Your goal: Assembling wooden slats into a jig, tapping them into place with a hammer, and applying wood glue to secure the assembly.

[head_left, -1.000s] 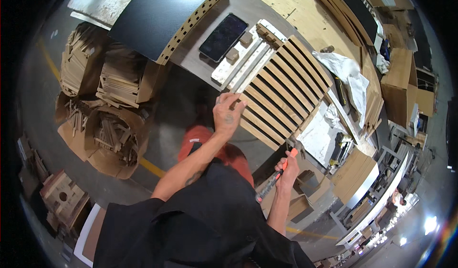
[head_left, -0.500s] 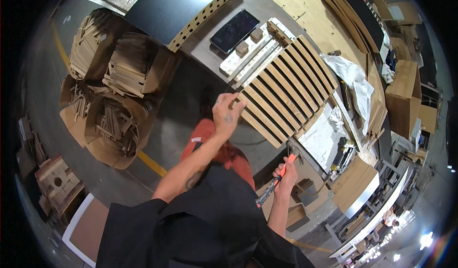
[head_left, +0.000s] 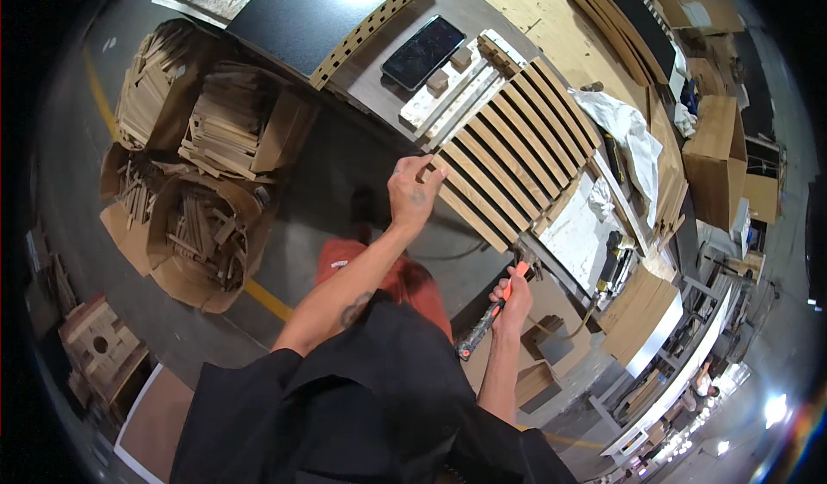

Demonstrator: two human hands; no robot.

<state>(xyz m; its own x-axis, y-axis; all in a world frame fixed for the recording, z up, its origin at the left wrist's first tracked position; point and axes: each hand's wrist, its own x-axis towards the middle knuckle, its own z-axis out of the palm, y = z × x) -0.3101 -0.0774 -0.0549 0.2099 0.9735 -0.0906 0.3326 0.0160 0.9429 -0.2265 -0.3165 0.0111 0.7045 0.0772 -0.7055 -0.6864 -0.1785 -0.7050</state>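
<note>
A panel of pale wooden slats with dark gaps point(head_left: 524, 143) lies on a white-topped jig at the bench edge. My left hand point(head_left: 411, 194) is closed on the left end of the nearest wooden slat point(head_left: 469, 201), thumb and fingers at its corner. In my right hand point(head_left: 514, 303) is a hammer point(head_left: 479, 332), gripped around its dark and orange-red handle. The hammer's head is up by the right end of that same slat, partly hidden, and I cannot tell whether it touches the wood.
A black phone point(head_left: 424, 53) and small wooden blocks point(head_left: 438, 83) lie beyond the panel. White plastic wrap point(head_left: 624, 126) and a yellow-black tool point(head_left: 613, 264) are to the right. Cardboard boxes of wood offcuts point(head_left: 202, 234) stand on the floor at left.
The view has shifted slightly. My right hand and the hammer stay near the slat's right end, with the handle tilted a little differently. My left hand keeps its hold on the left end.
</note>
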